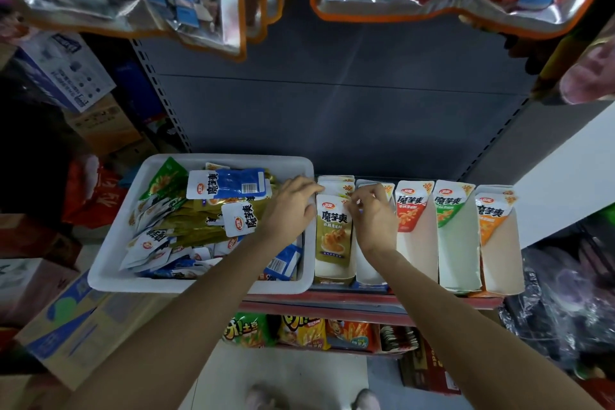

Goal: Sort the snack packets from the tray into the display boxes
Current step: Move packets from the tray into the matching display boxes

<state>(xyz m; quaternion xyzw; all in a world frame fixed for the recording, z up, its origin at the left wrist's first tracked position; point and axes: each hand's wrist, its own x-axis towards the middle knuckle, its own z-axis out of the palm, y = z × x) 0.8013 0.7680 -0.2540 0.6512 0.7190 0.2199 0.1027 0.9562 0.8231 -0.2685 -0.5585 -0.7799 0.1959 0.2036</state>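
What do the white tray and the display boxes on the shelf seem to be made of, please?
The white tray looks like moulded plastic: smooth, thick rounded rim, slight sheen. The display boxes look like thin printed cardboard: flat folded walls, matte white inside, cut edges.

Two bare forearms are seen, with no sleeves reaching into view and no cuffs at the wrists. No watch, ring or bracelet can be made out on the left hand (289, 206) or the right hand (373, 216). The fingernails are short and plain so far as can be told. At the bottom edge the toes of two light-coloured shoes (365, 400) are shown, blurred; their make cannot be told.
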